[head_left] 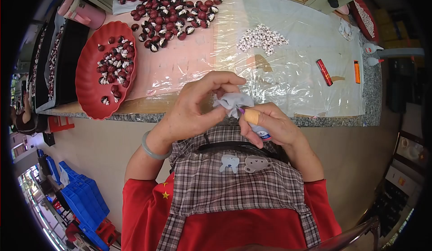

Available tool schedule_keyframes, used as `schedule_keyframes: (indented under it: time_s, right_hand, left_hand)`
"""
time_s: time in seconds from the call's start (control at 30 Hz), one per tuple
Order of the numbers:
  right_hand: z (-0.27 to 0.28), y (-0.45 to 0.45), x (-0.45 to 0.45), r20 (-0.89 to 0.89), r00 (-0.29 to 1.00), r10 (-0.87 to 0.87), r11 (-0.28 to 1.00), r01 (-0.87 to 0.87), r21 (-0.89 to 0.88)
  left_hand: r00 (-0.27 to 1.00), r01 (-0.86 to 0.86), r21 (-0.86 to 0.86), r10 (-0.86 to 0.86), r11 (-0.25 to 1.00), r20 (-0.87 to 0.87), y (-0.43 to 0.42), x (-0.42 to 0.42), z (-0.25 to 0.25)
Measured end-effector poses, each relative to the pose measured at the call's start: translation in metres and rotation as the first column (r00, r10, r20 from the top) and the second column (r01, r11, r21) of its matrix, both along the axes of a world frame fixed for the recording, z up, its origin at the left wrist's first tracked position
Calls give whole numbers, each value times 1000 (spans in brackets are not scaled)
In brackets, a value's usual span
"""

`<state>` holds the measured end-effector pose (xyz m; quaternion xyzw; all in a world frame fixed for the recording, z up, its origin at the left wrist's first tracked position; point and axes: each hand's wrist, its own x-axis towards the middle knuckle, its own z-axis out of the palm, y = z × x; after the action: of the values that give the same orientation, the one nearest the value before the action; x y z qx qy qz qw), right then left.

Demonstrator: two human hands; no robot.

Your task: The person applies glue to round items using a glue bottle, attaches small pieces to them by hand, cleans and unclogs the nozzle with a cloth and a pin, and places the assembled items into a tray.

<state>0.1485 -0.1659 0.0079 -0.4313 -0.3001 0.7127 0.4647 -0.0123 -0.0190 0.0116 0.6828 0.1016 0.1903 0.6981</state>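
Observation:
My left hand (198,102) is curled, thumb and fingers closed on a crumpled white cloth (235,100) above the table's front edge. My right hand (276,125), with a tan bandage round one digit, grips a small white squeeze bottle (263,135) with a blue and red label. Its purple tip (241,110) touches or almost touches the cloth; I cannot tell which. Most of the bottle is hidden by my fingers. Beyond my hands lies a pile of small white pieces (263,38) with dark specks.
Many dark red and white balls (168,19) lie at the back left. A red scalloped tray (87,86) with more balls overhangs the front edge. A pink mug (83,12) stands behind it. To the right are a red tube (324,72), an orange object (357,72) and small white bottles (371,48).

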Motion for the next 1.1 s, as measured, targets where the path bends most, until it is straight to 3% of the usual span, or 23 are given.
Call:
schedule_keyframes:
  time_s: [0.43,0.73,0.83,0.87,1.1]
  right_hand:
    - [-5,0,-6,-226,972,-67,996,51,-77]
    - [1,0,-7,-209,977,-39,997,23,-79]
    - [1,-4,-5,-185,983,-6,997,-8,-71]
    - [0,-6,-5,-196,980,-16,997,2,-72]
    - [1,-3,-4,-226,973,-36,997,20,-74]
  left_hand:
    - [995,-103,168,102,980,14,-4,1,-1]
    - [997,-82,6,82,997,7,-2,-1,4]
    - [979,-197,-48,198,979,38,6,-6,7]
    - [968,-234,-172,245,957,49,15,-10,15]
    - [988,-153,-22,153,988,11,21,-14,4]
